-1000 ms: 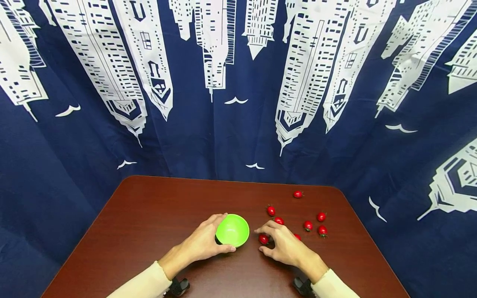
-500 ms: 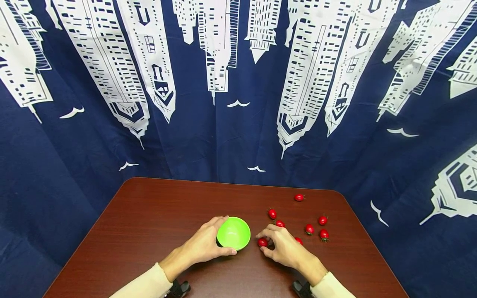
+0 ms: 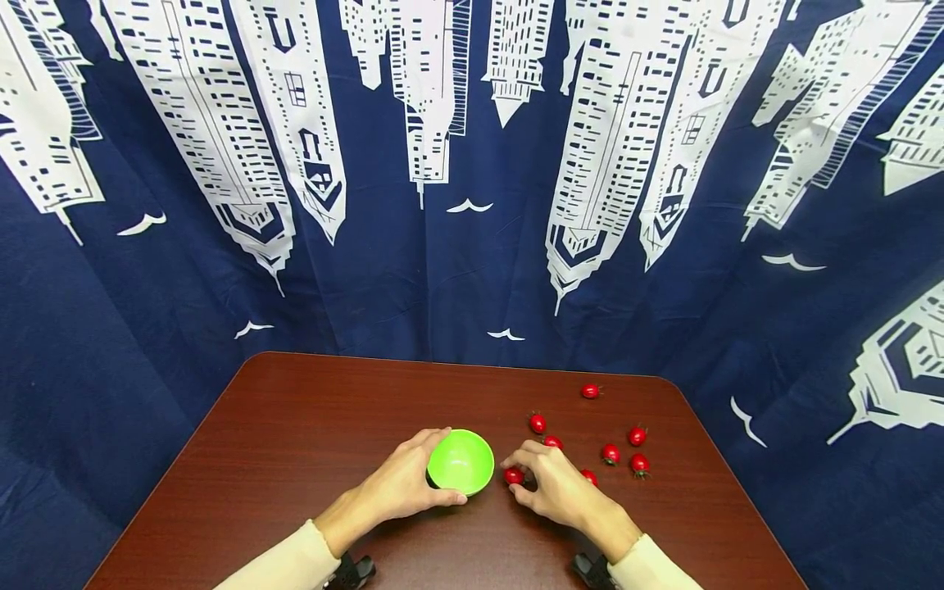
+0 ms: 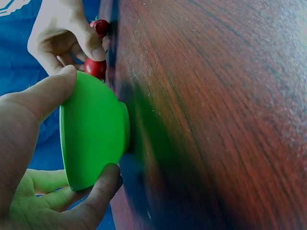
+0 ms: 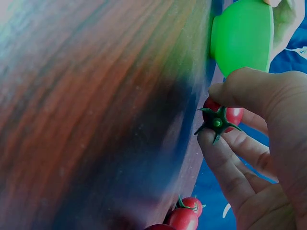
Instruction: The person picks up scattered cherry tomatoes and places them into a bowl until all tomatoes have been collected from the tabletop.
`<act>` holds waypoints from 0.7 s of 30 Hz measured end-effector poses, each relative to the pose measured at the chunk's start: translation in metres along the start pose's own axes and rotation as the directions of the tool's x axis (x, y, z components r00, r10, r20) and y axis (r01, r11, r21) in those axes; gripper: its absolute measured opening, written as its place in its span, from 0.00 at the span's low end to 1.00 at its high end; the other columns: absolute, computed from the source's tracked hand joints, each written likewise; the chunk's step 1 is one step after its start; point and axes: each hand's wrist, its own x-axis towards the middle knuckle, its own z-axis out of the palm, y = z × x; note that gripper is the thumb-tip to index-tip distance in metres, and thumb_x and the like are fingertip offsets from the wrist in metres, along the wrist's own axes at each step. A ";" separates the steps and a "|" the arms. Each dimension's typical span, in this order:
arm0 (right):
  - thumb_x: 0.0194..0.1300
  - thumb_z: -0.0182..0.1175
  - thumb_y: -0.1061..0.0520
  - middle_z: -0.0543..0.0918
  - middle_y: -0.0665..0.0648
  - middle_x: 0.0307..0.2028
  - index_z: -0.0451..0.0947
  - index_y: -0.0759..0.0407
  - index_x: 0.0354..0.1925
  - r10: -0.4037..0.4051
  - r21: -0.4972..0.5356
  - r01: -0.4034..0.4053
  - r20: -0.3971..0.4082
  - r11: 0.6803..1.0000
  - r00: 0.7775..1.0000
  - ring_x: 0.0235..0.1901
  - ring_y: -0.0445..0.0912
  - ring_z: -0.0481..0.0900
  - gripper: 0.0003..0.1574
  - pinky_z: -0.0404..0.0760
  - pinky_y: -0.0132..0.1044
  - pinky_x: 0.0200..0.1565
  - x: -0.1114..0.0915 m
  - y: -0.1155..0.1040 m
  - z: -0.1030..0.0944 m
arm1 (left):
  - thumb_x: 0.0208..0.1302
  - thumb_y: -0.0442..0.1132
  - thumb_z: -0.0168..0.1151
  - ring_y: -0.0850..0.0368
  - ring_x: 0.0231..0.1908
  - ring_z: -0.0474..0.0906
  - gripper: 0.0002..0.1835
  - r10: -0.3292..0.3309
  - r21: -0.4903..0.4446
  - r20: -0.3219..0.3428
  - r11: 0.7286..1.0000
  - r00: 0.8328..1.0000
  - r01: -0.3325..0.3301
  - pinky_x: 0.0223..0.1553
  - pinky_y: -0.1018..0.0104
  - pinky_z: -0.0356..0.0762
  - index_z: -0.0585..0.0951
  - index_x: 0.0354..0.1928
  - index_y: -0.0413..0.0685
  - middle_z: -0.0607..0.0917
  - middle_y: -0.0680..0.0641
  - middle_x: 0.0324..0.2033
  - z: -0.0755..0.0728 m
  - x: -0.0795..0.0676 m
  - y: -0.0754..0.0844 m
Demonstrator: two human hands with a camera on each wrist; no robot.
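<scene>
My left hand grips a small bright green bowl, thumb on the near side of the rim and fingers on the far side. In the left wrist view the bowl stands by the tabletop, its foot turned to the wood. Just right of it, my right hand pinches a red cherry tomato between thumb and fingertips. The right wrist view shows this tomato with its green star-shaped calyx facing the camera. Whether it touches the table I cannot tell.
More cherry tomatoes lie scattered on the brown table: one at the back, others towards the right edge, and some just beyond my right hand. Behind hangs a dark blue curtain with white buildings.
My right hand has closed its fingertips on the cherry tomato and shifted it slightly left, towards the bowl. The left hand keeps its hold on the bowl in about the same place.
</scene>
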 end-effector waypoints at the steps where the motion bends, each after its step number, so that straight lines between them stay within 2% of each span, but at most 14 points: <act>1: 0.67 0.82 0.65 0.91 0.48 0.46 0.93 0.57 0.54 0.000 -0.006 0.000 0.002 1.000 1.000 0.40 0.35 0.82 0.18 0.87 0.28 0.44 0.000 0.000 -0.001 | 0.58 0.60 0.91 0.28 0.75 0.81 0.61 -0.001 0.000 0.001 1.000 1.000 0.001 0.74 0.29 0.84 0.73 0.86 0.38 0.81 0.36 0.80 0.000 0.000 0.000; 7: 0.68 0.81 0.64 0.91 0.50 0.47 0.93 0.58 0.55 -0.002 -0.028 0.003 0.010 1.000 1.000 0.40 0.35 0.82 0.18 0.87 0.28 0.44 0.003 -0.004 -0.005 | 0.58 0.61 0.91 0.28 0.74 0.81 0.61 0.005 0.003 -0.006 1.000 1.000 -0.005 0.73 0.29 0.84 0.72 0.86 0.37 0.81 0.36 0.79 -0.003 0.001 0.001; 11: 0.68 0.81 0.64 0.91 0.51 0.48 0.93 0.59 0.55 -0.016 -0.022 0.016 -0.002 1.000 1.000 0.39 0.37 0.85 0.18 0.89 0.28 0.44 0.006 -0.006 -0.009 | 0.58 0.61 0.92 0.27 0.74 0.81 0.61 0.007 0.000 -0.006 1.000 1.000 -0.007 0.73 0.29 0.84 0.73 0.86 0.37 0.81 0.35 0.79 -0.003 0.000 0.000; 18: 0.68 0.81 0.64 0.91 0.52 0.48 0.93 0.60 0.56 -0.028 -0.030 0.027 -0.037 0.999 0.999 0.40 0.42 0.90 0.18 0.95 0.38 0.45 0.011 -0.011 -0.015 | 0.57 0.60 0.92 0.27 0.74 0.81 0.61 0.001 -0.003 -0.002 1.000 1.000 -0.001 0.73 0.29 0.84 0.73 0.86 0.38 0.81 0.35 0.79 0.000 0.000 -0.001; 21: 0.67 0.81 0.64 0.91 0.51 0.48 0.93 0.60 0.56 -0.038 -0.042 0.035 -0.055 0.998 0.998 0.40 0.41 0.89 0.19 0.95 0.37 0.46 0.013 -0.013 -0.018 | 0.57 0.60 0.92 0.27 0.74 0.81 0.61 0.002 -0.005 -0.005 1.000 1.000 -0.002 0.73 0.29 0.84 0.73 0.85 0.38 0.81 0.35 0.79 0.000 0.000 -0.001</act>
